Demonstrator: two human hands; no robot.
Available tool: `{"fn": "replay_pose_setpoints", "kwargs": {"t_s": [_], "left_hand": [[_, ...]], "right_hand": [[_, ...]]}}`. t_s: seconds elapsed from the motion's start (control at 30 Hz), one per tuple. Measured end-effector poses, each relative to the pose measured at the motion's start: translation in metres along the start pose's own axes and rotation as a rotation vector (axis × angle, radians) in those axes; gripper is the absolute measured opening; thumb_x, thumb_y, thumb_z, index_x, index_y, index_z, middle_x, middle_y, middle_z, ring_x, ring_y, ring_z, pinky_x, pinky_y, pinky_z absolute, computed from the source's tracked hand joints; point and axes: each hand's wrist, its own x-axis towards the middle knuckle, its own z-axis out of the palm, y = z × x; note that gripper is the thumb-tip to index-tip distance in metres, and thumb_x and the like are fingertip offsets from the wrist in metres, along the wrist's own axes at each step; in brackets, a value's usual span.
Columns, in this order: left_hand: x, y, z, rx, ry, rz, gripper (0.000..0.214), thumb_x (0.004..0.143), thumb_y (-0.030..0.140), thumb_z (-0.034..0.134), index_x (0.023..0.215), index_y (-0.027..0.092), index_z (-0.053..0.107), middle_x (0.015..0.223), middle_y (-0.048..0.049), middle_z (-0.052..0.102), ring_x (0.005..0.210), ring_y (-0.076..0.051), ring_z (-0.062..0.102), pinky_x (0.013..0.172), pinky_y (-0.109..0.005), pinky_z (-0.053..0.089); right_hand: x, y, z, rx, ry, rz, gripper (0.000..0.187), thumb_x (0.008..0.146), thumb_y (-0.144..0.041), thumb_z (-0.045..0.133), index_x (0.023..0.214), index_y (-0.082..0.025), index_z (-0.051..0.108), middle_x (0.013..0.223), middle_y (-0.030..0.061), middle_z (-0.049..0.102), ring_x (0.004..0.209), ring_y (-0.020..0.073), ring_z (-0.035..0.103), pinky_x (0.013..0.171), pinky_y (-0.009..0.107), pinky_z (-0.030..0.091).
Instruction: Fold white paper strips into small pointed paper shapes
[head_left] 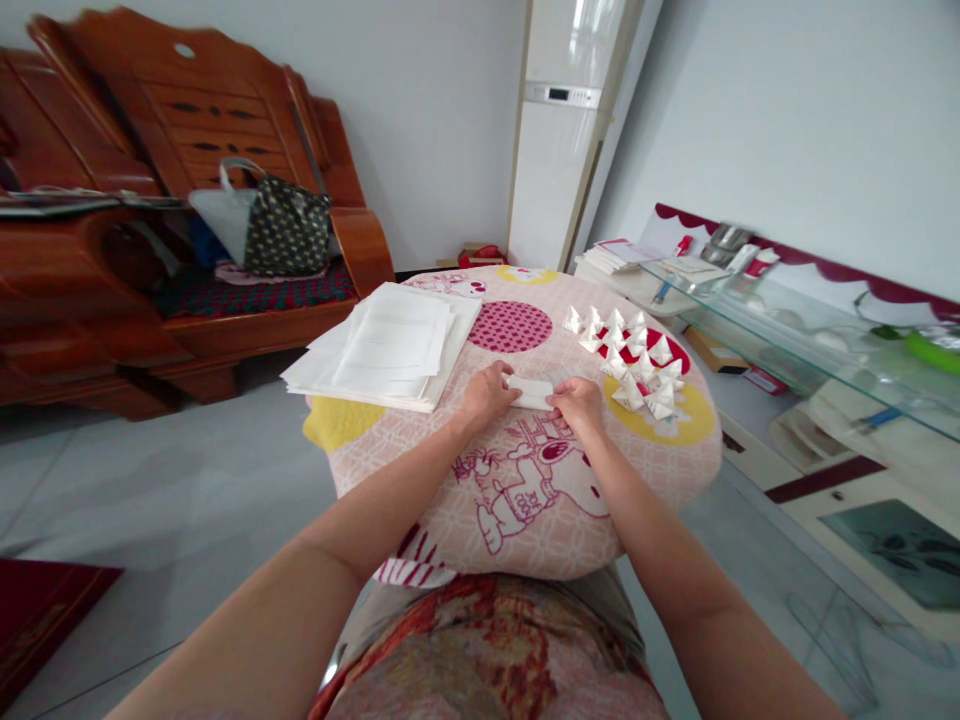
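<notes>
Between my two hands is a small folded strip of white paper (532,392), held low over the cloth-covered table. My left hand (489,392) pinches its left end, and my right hand (577,402) grips the right end; both are closed on it. Just beyond my right hand, several small folded paper shapes with pointed tops (636,352) stand grouped on the tablecloth. To the left of my left hand lies a stack of white paper sheets (397,340), its top sheets slightly askew.
A patterned pink tablecloth (517,500) covers the round table. A wooden bench (202,110) with a dark patterned bag (286,225) stands at the left. A glass-topped cabinet (810,320) runs along the right, and a tall white appliance (555,150) stands behind.
</notes>
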Motion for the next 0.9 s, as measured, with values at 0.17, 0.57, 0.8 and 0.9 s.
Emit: {"fn": "replay_pose_setpoints", "kwargs": {"t_s": [0.17, 0.57, 0.8, 0.9], "left_hand": [[0.001, -0.002, 0.002, 0.011, 0.008, -0.010, 0.041, 0.086, 0.019, 0.070, 0.127, 0.016, 0.063, 0.092, -0.0032, 0.075, 0.085, -0.018, 0.068, 0.076, -0.026, 0.047], [0.004, -0.007, 0.008, 0.011, 0.054, 0.010, 0.042, 0.085, 0.016, 0.068, 0.127, 0.016, 0.062, 0.095, -0.0044, 0.075, 0.091, -0.019, 0.070, 0.082, -0.028, 0.050], [0.006, -0.006, 0.006, 0.011, 0.042, -0.026, 0.043, 0.086, 0.017, 0.070, 0.127, 0.016, 0.061, 0.097, -0.0060, 0.076, 0.095, -0.021, 0.070, 0.085, -0.029, 0.051], [0.007, -0.005, 0.005, 0.015, 0.042, -0.041, 0.043, 0.085, 0.017, 0.071, 0.126, 0.016, 0.061, 0.097, -0.0064, 0.076, 0.096, -0.021, 0.071, 0.087, -0.030, 0.051]], "right_hand": [[0.003, 0.003, 0.002, -0.017, -0.003, -0.038, 0.006, 0.077, -0.011, 0.070, 0.076, -0.016, 0.070, 0.046, -0.0046, 0.058, 0.040, 0.0138, 0.057, 0.039, 0.021, 0.042], [0.005, 0.002, 0.001, -0.114, 0.033, -0.149, 0.010, 0.074, -0.016, 0.071, 0.079, -0.013, 0.079, 0.051, -0.0002, 0.066, 0.050, 0.0170, 0.064, 0.050, 0.023, 0.045], [0.009, 0.005, 0.001, -0.152, 0.033, -0.172, 0.016, 0.076, -0.016, 0.071, 0.086, -0.013, 0.082, 0.063, 0.0037, 0.073, 0.053, 0.0170, 0.067, 0.052, 0.024, 0.047], [0.011, 0.005, 0.003, -0.165, 0.036, -0.176, 0.016, 0.076, -0.014, 0.072, 0.087, -0.012, 0.082, 0.068, 0.0050, 0.076, 0.054, 0.0164, 0.068, 0.052, 0.023, 0.047]]}}
